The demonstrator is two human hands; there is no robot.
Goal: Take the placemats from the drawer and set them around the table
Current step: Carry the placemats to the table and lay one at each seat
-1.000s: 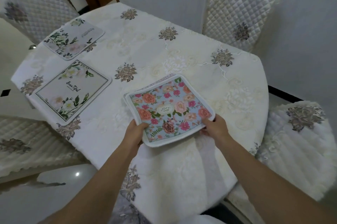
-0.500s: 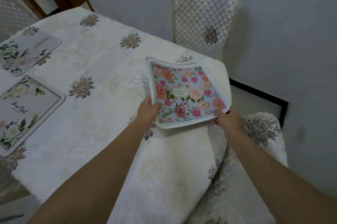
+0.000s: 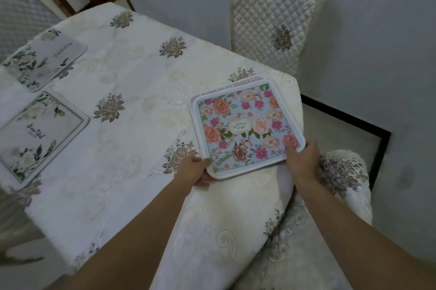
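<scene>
Chair [image 3: 271, 20] just beyond floral placemat [image 3: 247, 127] corner

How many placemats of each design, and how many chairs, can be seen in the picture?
White placemats with green leaves, flat on the table: 2
Blue placemats with pink flowers, held by both hands: 1
Placemats under the blue one, only an edge showing: 1
Chairs with quilted covers: 2
Total: 6

Three placemats on your table.
Your blue flowered placemat [image 3: 245, 127] sits at the right corner; two pale leafy placemats [image 3: 40, 135] [image 3: 46, 58] lie flat at left.
</scene>
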